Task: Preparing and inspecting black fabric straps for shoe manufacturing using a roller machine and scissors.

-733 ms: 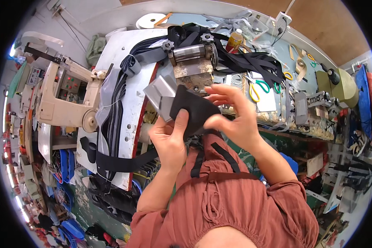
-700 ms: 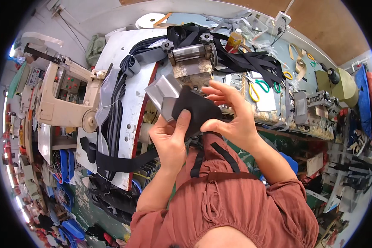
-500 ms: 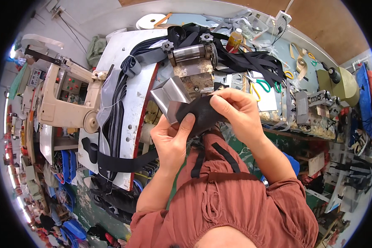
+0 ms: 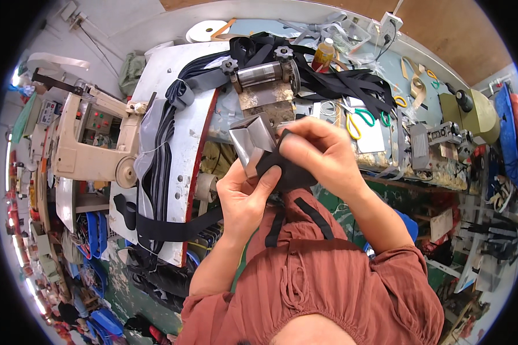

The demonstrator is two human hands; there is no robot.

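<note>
Both the left hand (image 4: 244, 198) and right hand (image 4: 322, 152) grip black webbing (image 4: 285, 172) beside a metal folder (image 4: 250, 141), below a roller (image 4: 262, 75).

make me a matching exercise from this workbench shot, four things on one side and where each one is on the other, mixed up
Things:
1. black fabric piece
2. green-handled scissors
3. cream-coloured sewing machine
4. orange-capped bottle

Places:
A. at the far edge of the bench, behind the black straps
B. at the left, beside the white metal table
C. pinched between the left hand and right hand, against the folded metal guide
D. flat on the bench, right of the hands

Pairs: 1-C, 2-D, 3-B, 4-A
</note>
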